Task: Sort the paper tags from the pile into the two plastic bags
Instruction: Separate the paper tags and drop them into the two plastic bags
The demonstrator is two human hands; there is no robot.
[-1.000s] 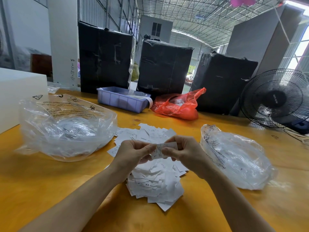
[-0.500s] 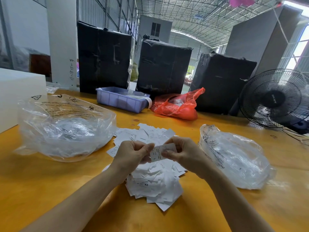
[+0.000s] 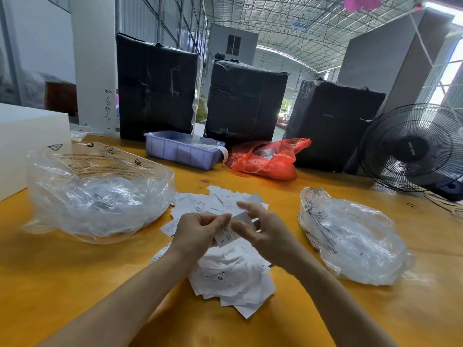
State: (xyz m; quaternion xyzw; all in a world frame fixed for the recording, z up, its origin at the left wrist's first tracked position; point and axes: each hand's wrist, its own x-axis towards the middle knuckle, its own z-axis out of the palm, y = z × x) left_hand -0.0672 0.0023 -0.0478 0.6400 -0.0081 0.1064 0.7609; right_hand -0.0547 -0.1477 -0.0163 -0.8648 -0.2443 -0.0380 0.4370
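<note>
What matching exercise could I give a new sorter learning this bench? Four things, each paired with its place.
Things:
1. larger clear bag
2. smaller clear bag
3. red bag
4. fan

Places:
A. far right edge of the table
B. left of the tag pile
C. beside the purple tray
D. right of the tag pile

Pairs: 1-B, 2-D, 3-C, 4-A

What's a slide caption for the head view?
Both hands pinch paper tags above the pile, between two clear plastic bags.
</note>
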